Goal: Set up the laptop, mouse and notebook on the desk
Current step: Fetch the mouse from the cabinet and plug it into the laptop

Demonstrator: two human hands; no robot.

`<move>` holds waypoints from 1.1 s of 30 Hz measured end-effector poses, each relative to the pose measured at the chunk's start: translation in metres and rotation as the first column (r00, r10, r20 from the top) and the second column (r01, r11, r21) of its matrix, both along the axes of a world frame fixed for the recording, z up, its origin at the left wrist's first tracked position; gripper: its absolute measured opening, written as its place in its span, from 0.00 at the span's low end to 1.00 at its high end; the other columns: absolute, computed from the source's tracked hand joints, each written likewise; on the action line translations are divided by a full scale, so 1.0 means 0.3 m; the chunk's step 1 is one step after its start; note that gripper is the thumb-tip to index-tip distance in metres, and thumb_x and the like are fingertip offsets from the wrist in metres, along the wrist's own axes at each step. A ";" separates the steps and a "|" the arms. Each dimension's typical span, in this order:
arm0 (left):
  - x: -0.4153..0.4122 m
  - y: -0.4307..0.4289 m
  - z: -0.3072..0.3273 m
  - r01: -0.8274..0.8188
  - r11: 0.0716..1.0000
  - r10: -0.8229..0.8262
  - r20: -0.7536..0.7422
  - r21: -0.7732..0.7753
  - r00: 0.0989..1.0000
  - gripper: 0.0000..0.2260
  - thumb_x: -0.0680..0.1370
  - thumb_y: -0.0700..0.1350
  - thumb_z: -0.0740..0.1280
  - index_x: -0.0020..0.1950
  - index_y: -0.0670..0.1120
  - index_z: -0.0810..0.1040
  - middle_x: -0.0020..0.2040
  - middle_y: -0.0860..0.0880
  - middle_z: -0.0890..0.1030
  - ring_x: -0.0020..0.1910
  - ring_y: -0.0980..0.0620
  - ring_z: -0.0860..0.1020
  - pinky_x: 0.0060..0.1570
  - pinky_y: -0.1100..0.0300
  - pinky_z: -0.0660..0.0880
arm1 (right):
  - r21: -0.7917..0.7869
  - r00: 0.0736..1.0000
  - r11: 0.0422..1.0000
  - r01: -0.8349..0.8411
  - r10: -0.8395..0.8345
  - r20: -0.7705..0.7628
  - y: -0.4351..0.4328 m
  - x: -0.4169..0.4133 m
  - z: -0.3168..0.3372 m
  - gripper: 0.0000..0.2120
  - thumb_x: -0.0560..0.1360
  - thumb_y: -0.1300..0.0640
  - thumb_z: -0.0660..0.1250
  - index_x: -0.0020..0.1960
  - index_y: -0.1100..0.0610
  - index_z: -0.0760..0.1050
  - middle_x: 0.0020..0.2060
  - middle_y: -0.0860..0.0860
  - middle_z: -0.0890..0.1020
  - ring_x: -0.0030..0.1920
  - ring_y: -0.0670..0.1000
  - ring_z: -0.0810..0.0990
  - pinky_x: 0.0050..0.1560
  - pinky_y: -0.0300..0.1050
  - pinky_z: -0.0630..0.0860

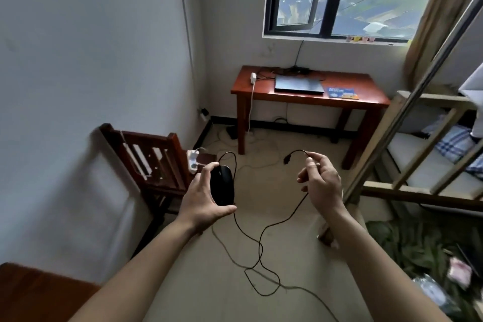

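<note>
Left hand (202, 195) grips mouse (221, 185); right hand (320, 180) pinches its cable (258, 240) near the plug. On desk (261, 93) beyond: closed laptop (298, 83), notebook (343, 92) just right of laptop.

The mouse (221, 185) and its cable (261, 238) are black. The counter (308, 98) is reddish-brown wood; on it lie a dark grey laptop (298, 84), a blue-and-orange notebook (343, 92) and a white charger (253, 77). Blue-and-white plaid bedding (456, 145) lies on the bed.

Glossy red-brown wooden desk (308, 98); smooth black plastic mouse (222, 185); matt dark laptop (299, 84).
</note>
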State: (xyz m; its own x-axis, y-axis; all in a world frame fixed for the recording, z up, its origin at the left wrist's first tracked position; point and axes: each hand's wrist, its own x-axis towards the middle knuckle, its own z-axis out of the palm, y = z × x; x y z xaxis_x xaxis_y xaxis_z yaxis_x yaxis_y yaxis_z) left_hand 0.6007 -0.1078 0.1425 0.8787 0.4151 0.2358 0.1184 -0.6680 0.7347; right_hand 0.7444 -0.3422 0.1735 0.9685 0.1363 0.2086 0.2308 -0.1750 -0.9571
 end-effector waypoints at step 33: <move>3.053 0.248 0.063 0.244 0.970 -0.243 0.046 0.003 0.969 0.45 0.59 0.55 0.81 0.69 0.63 0.60 0.65 0.54 0.71 0.64 0.53 0.70 0.59 0.58 0.68 | 0.169 0.942 0.930 0.328 -0.336 0.022 0.135 2.894 0.084 0.07 0.83 0.55 0.59 0.53 0.46 0.74 0.28 0.47 0.79 0.30 0.44 0.81 0.30 0.41 0.78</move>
State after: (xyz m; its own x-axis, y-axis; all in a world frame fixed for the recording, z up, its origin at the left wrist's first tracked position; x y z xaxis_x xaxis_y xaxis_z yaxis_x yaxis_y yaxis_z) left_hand 1.5166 -0.0336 0.1614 0.9418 0.1907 0.2768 -0.0810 -0.6704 0.7376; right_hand 1.6125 -0.3017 0.1989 0.9406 -0.2302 0.2495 0.2334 -0.0950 -0.9677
